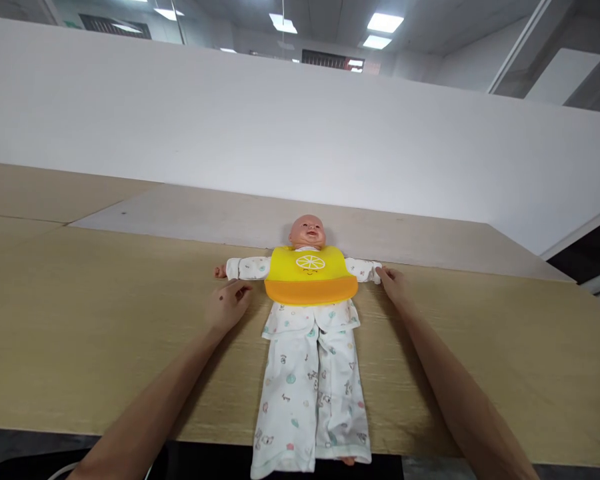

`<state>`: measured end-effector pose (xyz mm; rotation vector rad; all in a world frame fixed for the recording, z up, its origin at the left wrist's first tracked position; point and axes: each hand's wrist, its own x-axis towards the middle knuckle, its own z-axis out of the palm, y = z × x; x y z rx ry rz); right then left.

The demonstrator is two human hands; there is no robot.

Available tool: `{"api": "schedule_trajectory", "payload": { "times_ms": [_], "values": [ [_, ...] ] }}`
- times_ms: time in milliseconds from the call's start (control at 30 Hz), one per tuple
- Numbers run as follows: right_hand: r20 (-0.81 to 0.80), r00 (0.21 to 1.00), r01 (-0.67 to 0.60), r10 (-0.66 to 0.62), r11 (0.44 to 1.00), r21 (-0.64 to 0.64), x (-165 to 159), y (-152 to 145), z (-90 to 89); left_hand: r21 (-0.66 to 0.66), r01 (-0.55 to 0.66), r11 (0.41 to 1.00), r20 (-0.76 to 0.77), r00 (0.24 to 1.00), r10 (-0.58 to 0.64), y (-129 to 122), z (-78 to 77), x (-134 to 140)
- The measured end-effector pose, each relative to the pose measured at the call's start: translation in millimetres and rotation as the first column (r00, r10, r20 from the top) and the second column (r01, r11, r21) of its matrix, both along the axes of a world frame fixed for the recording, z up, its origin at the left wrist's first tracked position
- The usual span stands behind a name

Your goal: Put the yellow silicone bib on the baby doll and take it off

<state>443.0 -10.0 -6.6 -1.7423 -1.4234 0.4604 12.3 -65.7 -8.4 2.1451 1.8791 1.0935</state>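
Observation:
A baby doll (307, 231) lies on its back with both arms stretched out sideways. It wears white printed pajamas (293, 380) and a yellow bib (285, 263) with an orange pocket (310, 291) and a white citrus-slice print. At the end of the doll's arm on the right, my right hand (394, 283) pinches the sleeve cuff (375, 271); the doll's hand there is out of sight. My left hand (229, 303) is just below the other sleeve (250, 268), its fingers loosely bent and slightly apart, with nothing visible in them. A small doll hand (221, 272) pokes out of that sleeve.
The doll lies on a wood-grain table (105, 333), its trouser legs hanging over the near edge. Behind it runs a paler strip of board (205, 210) against a white partition (280, 127). A dark chair-like shape (35, 467) shows at the lower left.

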Motion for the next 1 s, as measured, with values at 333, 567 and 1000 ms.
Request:
{"api": "schedule_trajectory", "payload": {
  "times_ms": [333,567,1000],
  "values": [
    [0.541,0.824,0.197,-0.17,0.98,0.007,-14.1,-3.6,27.4,-0.025,0.018,1.0,-0.026,0.999,-0.019,-0.8,2.8,1.6],
    [0.802,0.593,0.182,-0.065,0.982,-0.055,-32.0,-10.0,30.1,0.004,0.015,1.0,-0.042,0.999,-0.014,-2.5,2.3,2.5],
    [0.778,0.569,0.158,-0.265,0.964,0.213,-29.0,-3.0,19.4,-0.063,-0.017,0.998,-0.055,0.998,0.014,-5.7,8.3,6.1]
  ]
}}
